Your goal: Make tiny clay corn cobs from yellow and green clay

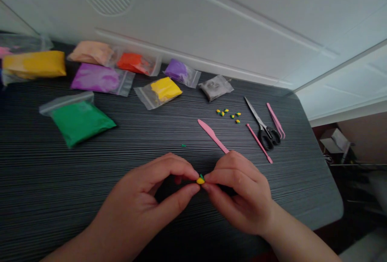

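Between my hands is a tiny yellow clay piece [200,181] with a bit of green clay [202,176] on its upper side. My left hand [151,197] pinches it from the left with thumb and forefinger. From the right, the thumb and forefinger of my right hand [242,193] close on the same piece at its green side. A small green clay strip [183,145] lies on the table beyond my left fingers. Just past my right hand is a pink plastic knife [213,135], its near end hidden by that hand.
Several small yellow-green clay pieces [232,116] lie near scissors [262,127], a pink stick tool [259,143] and pink tweezers [275,121]. Bags of coloured clay, including a green one [81,119] and a grey one [216,87], line the back and left. A white panel [193,24] rises behind the dark table.
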The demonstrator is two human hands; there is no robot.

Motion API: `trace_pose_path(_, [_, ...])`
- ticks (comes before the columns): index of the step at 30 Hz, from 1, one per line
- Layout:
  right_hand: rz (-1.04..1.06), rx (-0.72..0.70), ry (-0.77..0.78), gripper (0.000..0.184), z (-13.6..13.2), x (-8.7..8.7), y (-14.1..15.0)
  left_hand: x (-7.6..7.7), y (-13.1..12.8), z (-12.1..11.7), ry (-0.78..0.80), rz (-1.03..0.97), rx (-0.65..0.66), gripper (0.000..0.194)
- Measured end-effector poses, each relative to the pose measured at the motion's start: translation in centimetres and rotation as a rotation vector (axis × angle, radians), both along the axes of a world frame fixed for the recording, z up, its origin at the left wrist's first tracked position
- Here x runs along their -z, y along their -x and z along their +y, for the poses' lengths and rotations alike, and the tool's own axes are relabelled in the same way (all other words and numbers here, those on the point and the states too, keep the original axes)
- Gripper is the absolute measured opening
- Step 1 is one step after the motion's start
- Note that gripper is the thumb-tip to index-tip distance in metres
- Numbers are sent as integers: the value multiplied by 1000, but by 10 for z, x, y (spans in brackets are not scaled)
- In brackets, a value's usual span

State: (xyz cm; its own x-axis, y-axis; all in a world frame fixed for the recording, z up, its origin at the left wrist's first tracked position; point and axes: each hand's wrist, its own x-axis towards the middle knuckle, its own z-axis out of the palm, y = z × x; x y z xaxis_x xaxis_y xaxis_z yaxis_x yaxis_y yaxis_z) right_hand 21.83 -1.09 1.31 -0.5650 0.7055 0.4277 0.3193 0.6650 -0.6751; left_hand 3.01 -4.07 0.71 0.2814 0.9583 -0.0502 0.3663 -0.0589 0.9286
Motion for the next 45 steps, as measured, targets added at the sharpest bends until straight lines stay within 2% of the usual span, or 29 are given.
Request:
trace_pose_path(6, [-6, -23, 43, 25, -1, -3, -1, -9, -2, 1, 38, -55, -30, 9])
trace_pose_path(14, [-17, -22, 68, 22, -3, -3, -1, -8, -2, 1, -25, -71, -24, 11])
trace_pose_path(19, [27, -25, 199, 29, -1, -5, -4, -8, -1, 0, -22, -79, -19, 12])
trace_pose_path(24, [4, -60, 240, 35, 1, -6, -3, -9, -2, 1, 88, -123, -20, 9])
trace_pose_path(32, [7, -51, 231, 24, 2, -7, -1, -7, -4, 2, 326, -331, -40, 6])
trace_pose_path(37, [14, -43, 264, 22, 1, -5, -3, -5, -3, 4, 381, -410, -39, 7])
trace_pose_path(45, [20, -37, 260, 23, 2, -6, -4, -6, -2, 5, 390, -412, -56, 7])
